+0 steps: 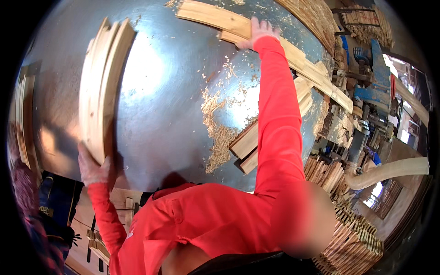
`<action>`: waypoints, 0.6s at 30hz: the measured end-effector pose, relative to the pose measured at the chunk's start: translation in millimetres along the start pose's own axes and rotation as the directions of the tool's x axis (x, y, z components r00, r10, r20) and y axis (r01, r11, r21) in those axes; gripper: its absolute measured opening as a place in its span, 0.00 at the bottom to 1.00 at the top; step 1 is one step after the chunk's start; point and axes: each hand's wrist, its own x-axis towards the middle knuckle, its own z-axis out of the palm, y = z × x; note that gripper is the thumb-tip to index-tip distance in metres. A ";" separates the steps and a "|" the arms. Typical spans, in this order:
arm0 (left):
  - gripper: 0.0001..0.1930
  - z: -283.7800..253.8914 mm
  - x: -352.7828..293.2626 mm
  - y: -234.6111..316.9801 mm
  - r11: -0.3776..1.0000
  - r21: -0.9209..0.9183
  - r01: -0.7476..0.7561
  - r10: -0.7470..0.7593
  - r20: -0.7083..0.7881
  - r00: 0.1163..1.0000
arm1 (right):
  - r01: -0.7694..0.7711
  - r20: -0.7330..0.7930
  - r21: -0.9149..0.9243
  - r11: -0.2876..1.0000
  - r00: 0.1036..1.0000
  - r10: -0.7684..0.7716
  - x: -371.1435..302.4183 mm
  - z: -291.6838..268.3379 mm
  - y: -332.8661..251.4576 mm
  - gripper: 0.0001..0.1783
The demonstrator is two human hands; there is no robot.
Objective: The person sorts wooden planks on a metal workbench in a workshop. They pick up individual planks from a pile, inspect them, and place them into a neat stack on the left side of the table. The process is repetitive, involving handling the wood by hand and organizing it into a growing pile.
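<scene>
Left hand (96, 168): half closed around the near end of a bundle of planks (107, 87), extending forward from the grip over the metal table (160, 123). Right hand (262, 35): spread wide, palm down on overlapping boards (213, 17), running out to both sides of it; pressing or merely resting, cannot tell.

Possible fault, left: fanning or slipping of the loose planks, from a hold at one end only. Possible fault, right: sliding of one board over the next, from a flat touch instead of a wrap; also skidding on shavings (221, 137), scattered nearer than the right hand.

Hidden: plank ends inside the left grip; middle of the wood pieces (246, 139), nearer than the right hand, behind the red sleeve (279, 114). Blurred: right hand outline. Cut off: another person's sleeve (25, 188), left of the left hand. Hard to make out: details of the machine (373, 91), right of the right hand.
</scene>
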 end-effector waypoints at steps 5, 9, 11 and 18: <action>0.51 8.4 -13.2 -103.2 0.992 0.130 -0.002 0.010 -0.054 0.999 | 0.120 0.089 -0.005 0.993 0.989 -0.119 -12.4 -7.2 7.8 0.56; 0.50 -20.4 7.3 -62.4 0.690 0.709 0.143 -0.468 0.288 0.835 | 0.297 0.264 0.089 0.951 0.913 -0.310 -24.4 0.6 -3.3 0.56; 0.47 -28.9 10.7 -15.4 0.772 0.622 0.133 -0.317 0.194 0.928 | 0.351 0.342 0.165 0.921 0.856 -0.388 -45.1 -23.5 -15.8 0.51; 0.40 21.1 -54.7 151.1 0.865 -0.421 -0.273 0.292 -0.019 0.956 | -0.444 0.194 0.891 -0.096 0.563 -0.803 -6.0 -13.2 -31.4 0.30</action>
